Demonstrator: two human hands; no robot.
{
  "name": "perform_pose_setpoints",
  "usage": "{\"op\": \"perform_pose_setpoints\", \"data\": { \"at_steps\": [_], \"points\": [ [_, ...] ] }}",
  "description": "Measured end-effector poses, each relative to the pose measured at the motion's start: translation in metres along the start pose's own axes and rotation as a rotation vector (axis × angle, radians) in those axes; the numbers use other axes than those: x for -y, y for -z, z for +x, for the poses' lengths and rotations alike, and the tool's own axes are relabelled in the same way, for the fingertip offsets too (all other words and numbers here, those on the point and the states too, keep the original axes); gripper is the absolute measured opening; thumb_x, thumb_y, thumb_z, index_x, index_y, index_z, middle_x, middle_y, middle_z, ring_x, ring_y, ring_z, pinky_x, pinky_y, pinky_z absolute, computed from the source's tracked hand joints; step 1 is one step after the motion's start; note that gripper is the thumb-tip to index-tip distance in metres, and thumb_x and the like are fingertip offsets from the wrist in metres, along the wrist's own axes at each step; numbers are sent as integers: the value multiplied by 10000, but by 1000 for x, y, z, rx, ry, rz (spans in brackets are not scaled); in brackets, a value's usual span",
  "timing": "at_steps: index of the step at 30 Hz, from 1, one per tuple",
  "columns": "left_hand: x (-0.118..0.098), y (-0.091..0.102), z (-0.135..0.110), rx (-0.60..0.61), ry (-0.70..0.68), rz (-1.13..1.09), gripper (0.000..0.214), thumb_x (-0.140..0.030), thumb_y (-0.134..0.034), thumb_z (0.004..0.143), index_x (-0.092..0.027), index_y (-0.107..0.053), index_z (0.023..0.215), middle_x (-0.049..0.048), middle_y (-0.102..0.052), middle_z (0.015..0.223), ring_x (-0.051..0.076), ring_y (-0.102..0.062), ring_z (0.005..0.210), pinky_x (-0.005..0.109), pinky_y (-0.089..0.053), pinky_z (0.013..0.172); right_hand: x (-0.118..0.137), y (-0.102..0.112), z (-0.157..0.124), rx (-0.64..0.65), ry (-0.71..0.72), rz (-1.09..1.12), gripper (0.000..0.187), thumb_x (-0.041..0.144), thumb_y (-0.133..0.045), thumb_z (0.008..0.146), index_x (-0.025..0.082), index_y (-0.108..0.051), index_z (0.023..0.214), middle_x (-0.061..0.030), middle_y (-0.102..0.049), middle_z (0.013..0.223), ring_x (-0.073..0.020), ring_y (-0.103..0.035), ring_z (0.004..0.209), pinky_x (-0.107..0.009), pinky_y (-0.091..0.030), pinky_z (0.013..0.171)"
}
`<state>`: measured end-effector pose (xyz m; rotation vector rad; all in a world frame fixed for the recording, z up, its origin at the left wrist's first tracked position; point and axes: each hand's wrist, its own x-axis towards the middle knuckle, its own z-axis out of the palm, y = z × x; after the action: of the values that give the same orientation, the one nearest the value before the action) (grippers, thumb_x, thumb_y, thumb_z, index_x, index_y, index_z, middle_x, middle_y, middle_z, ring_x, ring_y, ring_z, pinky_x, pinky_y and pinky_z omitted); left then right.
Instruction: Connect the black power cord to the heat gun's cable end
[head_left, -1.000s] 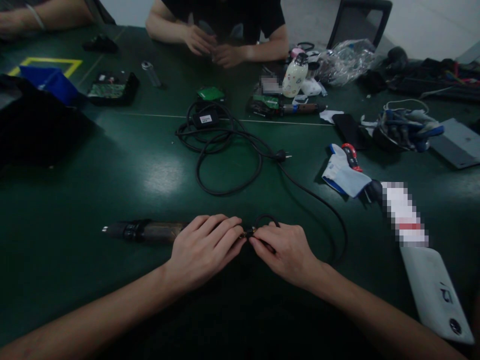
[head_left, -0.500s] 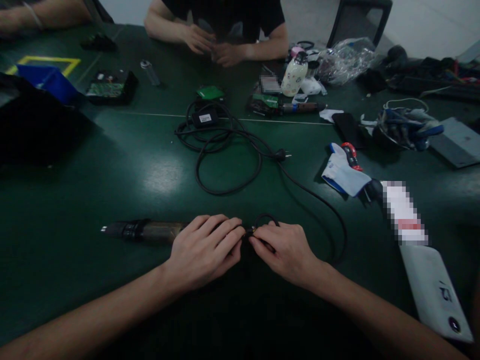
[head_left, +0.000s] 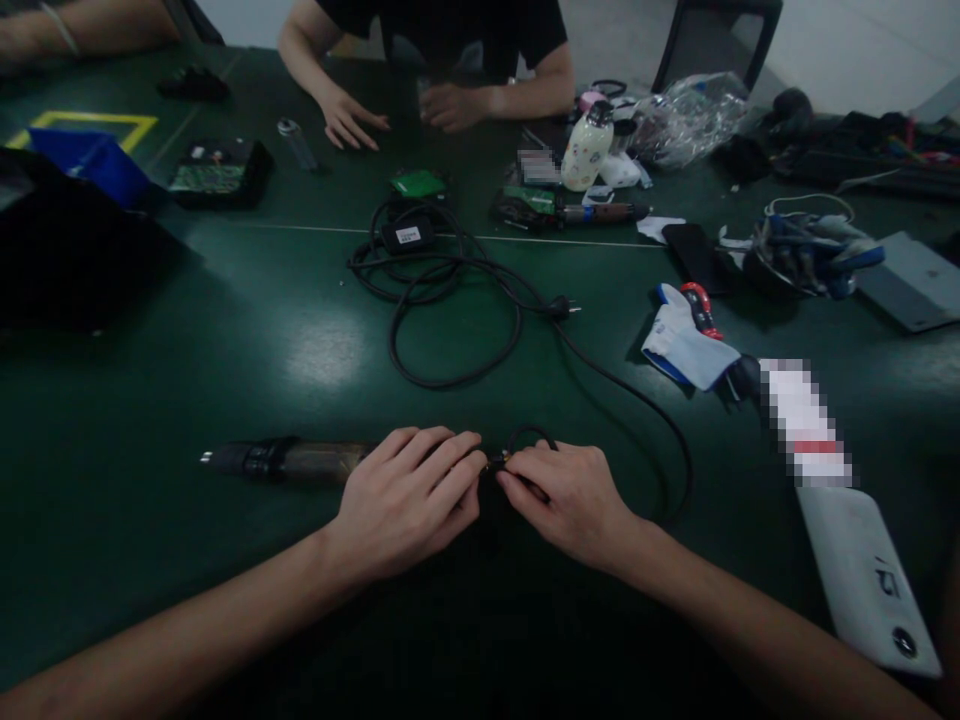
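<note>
A dark electric screwdriver (head_left: 289,462) lies flat on the green table (head_left: 150,400), its tip pointing left. My left hand (head_left: 409,500) is wrapped over its rear end. Close beside it, my right hand (head_left: 570,500) pinches the black cable's connector (head_left: 501,462) where it meets the tool. Fingertips of both hands almost touch at that joint. The black cable (head_left: 637,400) loops away from my right hand across the table to a power adapter (head_left: 409,237).
A person opposite has one hand (head_left: 349,120) flat on the table. Nearby lie a white phone (head_left: 870,580), a work glove with red-handled tool (head_left: 686,345), a second screwdriver (head_left: 600,213), a white bottle (head_left: 585,150), circuit boards (head_left: 214,175), a blue bin (head_left: 94,165).
My hands have stayed on the screwdriver and connector. The person opposite has moved one hand apart and laid it flat on the table.
</note>
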<state>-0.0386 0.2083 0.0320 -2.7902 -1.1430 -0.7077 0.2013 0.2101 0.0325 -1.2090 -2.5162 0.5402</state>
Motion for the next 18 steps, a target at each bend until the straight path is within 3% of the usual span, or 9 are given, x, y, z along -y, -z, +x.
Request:
{"op": "perform_pose_setpoints", "data": {
  "at_steps": [18],
  "points": [
    [1,0,-3,7,-13,14,271,-214,-686,926,-181,-688,1196,52,-735,1284,246,-690,1100,426,-542,904,0,0,0,-10,-6,-1,312,327,-520,1087,206,-660,835,1,-715,808,-133,-553,673,-301,-340,661]
  ]
}}
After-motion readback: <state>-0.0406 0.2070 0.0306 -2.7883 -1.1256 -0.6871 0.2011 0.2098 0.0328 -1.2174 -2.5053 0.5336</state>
